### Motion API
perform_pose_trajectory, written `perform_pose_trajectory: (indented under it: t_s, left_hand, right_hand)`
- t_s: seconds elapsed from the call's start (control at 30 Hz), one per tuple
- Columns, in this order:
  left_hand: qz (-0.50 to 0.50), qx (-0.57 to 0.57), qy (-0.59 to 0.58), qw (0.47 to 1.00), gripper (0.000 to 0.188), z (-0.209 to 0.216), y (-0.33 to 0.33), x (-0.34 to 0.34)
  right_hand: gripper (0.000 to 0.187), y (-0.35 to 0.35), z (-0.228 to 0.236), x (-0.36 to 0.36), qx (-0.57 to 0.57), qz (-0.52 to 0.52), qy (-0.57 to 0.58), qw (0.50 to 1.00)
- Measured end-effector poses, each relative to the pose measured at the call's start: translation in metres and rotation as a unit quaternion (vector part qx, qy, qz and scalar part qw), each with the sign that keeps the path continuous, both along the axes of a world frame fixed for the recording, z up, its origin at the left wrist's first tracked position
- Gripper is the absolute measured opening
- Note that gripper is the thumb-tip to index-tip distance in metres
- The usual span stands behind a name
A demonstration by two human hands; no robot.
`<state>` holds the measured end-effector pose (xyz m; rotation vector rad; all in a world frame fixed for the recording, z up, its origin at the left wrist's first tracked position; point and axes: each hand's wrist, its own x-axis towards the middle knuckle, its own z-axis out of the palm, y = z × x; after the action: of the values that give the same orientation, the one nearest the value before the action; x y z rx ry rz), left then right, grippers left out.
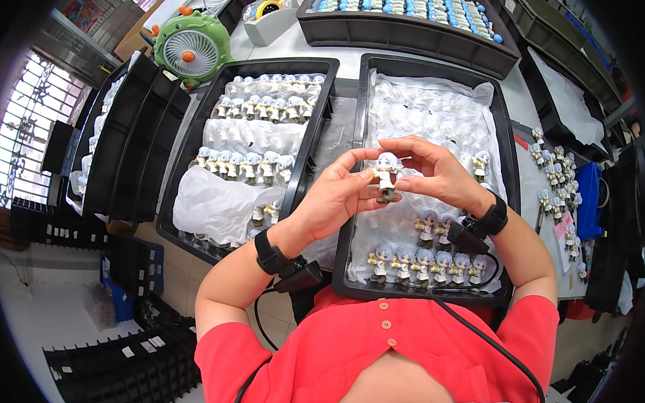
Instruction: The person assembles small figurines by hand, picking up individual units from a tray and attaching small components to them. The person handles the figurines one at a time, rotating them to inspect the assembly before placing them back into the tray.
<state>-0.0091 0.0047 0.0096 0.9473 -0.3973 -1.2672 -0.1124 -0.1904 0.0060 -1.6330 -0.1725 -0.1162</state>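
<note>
Between my two hands, above the right-hand black tray [506, 124], I hold up a small figurine [385, 172] with pale hair, a white outfit and a dark base. The fingers of my left hand [340, 187] pinch it from one side. My right hand [435, 173] curls round its other side, thumb near the base. Below in the tray, a row of similar figurines [424, 264] lies at the near end on white tissue [405, 113]. Another pair of figurines [435, 228] lies just above that row, and a single figurine [480, 165] rests beside my right hand.
A second black tray [170, 200] at left holds rows of figurines between tissue layers. Behind stands a dark bin [402, 34] of blue-and-white pieces. A green fan [189, 53] is at back left, stacked trays [132, 137] at left. Loose figurines [557, 168] and a blue bin [589, 199] sit right.
</note>
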Motion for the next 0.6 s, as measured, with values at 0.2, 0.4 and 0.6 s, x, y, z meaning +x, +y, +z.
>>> perform_pose_trajectory:
  t_s: [0.2, 0.4, 0.6]
  left_hand:
    - [0.010, -0.032, 0.033, 0.999, 0.032, -0.008, 0.001, 0.005]
    - [-0.020, 0.010, 0.044, 0.999, 0.031, -0.007, 0.000, 0.003]
    - [-0.042, 0.042, 0.036, 0.998, 0.045, -0.010, 0.001, 0.004]
  right_hand:
    - [0.048, 0.002, -0.002, -0.001, 0.011, 0.006, 0.011, 1.000]
    - [0.030, 0.006, 0.001, -0.001, 0.082, 0.001, 0.049, 0.995]
    - [0.025, 0.001, -0.011, 0.000, 0.001, -0.026, 0.077, 0.997]
